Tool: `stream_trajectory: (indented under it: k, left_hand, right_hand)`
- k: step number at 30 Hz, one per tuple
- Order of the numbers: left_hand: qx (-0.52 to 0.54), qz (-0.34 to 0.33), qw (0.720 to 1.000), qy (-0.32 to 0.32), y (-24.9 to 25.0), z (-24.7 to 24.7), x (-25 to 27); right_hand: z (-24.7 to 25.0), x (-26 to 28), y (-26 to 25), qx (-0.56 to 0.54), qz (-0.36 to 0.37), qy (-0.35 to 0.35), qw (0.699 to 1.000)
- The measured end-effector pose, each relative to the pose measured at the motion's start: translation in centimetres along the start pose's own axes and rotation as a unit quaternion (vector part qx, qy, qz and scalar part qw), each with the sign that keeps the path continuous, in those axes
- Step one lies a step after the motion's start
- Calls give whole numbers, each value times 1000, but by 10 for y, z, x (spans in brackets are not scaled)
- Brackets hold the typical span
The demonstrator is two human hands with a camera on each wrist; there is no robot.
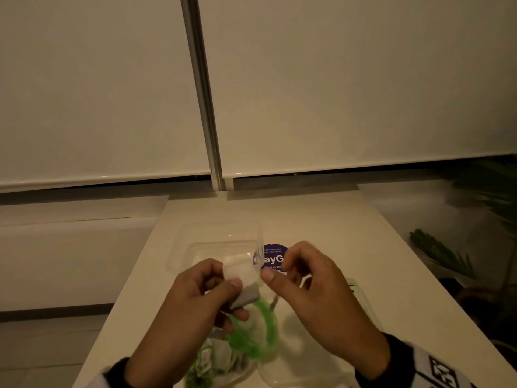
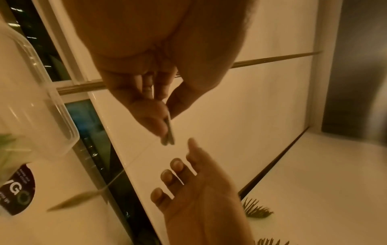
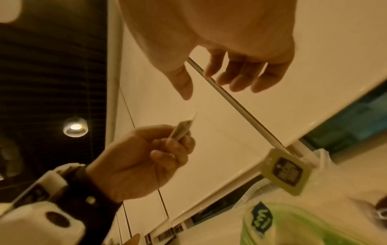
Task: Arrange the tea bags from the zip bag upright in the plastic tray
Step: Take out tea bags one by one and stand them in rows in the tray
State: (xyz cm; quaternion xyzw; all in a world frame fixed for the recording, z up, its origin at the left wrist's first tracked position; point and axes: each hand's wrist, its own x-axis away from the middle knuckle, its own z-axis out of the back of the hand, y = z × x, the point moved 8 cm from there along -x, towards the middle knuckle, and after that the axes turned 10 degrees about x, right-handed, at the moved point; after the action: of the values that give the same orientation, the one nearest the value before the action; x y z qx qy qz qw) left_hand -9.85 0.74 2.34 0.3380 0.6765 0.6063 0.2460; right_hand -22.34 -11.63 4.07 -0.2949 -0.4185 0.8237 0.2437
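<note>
Nearest the head camera lies the zip bag (image 1: 223,357), green-printed and partly transparent, resting on the white bench (image 1: 349,247) with further tea bags visible inside it. Just beyond the zip bag, the left hand (image 1: 195,298) pinches one tea bag (image 1: 242,278) between thumb and curled fingers; the tea bag is held clear of the bench, above the near edge of the plastic tray (image 1: 190,247). In the left wrist view the same tea bag (image 2: 168,132) shows edge-on between thumb and forefinger. The right hand (image 1: 316,287) hangs just beside the tea bag on the side away from the left hand, fingers loosely curled and spread, holding nothing; the right wrist view confirms a gap between thumb and fingers (image 3: 240,77). The plastic tray, clear and rectangular, sits on the bench beyond the zip bag; whether it holds anything cannot be told. A round purple sticker (image 1: 270,257) lies on the bench just beside the tray. A tea bag tag (image 3: 285,172) hangs near the zip bag in the right wrist view
</note>
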Motion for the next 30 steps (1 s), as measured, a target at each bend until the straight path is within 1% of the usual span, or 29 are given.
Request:
stream_trajectory:
  k: [2, 3, 4, 5, 7, 11, 13, 14, 16, 17, 18, 19, 21, 22, 23, 24, 26, 28, 30]
  left_hand:
    - [28, 16, 999, -17, -5, -14, -1]
    - [36, 24, 999, -27, -7, -22, -1]
    - [40, 30, 998, -39, -9, -29, -1]
    - [43, 30, 997, -54, -9, -35, -1]
    - [30, 12, 996, -89, -8, -43, 0]
    - [-3, -8, 988, -153, -7, -53, 1]
    - [-19, -5, 988, -156, -9, -51, 1]
    - [-36, -16, 989, -144, -10, -46, 0]
    - [-106, -77, 984, -116, -6, -37, -3]
    - [-142, -97, 977, -124, -6, -37, -3]
    - [-179, -104, 967, -151, -8, -43, -3]
    - [-191, -105, 958, -186, -12, -53, -2]
    - [-168, -83, 952, -241, -20, -69, -3]
    - [-154, -71, 953, -252, -21, -74, -3]
    - [-134, -55, 956, -254, -21, -78, -4]
    - [-120, -34, 962, -241, -22, -77, -7]
    - [-105, -1, 975, -197, -21, -73, -13]
    - [-145, -11, 977, -155, -12, -68, -15]
    - [-208, -47, 966, -145, -2, -71, -13]
  right_hand:
    - [-13, 2, 3, -3, -42, -94, 995]
    - [-17, 2, 7, -32, -75, -124, 989]
    - [-18, 1, 13, -68, -104, -136, 983]
    - [-16, 0, 16, -98, -123, -137, 978]
    - [-11, -1, 22, -121, -139, -140, 973]
    - [-12, 5, 29, -164, -162, -179, 956]
    - [-10, 8, 31, -184, -165, -178, 952]
    - [-7, 9, 31, -190, -164, -176, 952]
    - [-1, 11, 28, -197, -164, -182, 949]
    - [1, 13, 27, -199, -166, -191, 947]
    - [3, 14, 26, -199, -170, -200, 944]
    - [3, 17, 25, -200, -172, -207, 942]
    - [5, 20, 25, -202, -175, -215, 939]
    - [6, 22, 25, -203, -177, -218, 938]
    - [6, 23, 26, -203, -179, -223, 937]
    - [7, 25, 27, -198, -181, -228, 936]
    - [8, 29, 32, -177, -187, -243, 935]
    - [4, 34, 36, -150, -186, -268, 933]
    - [-3, 35, 40, -113, -175, -279, 938]
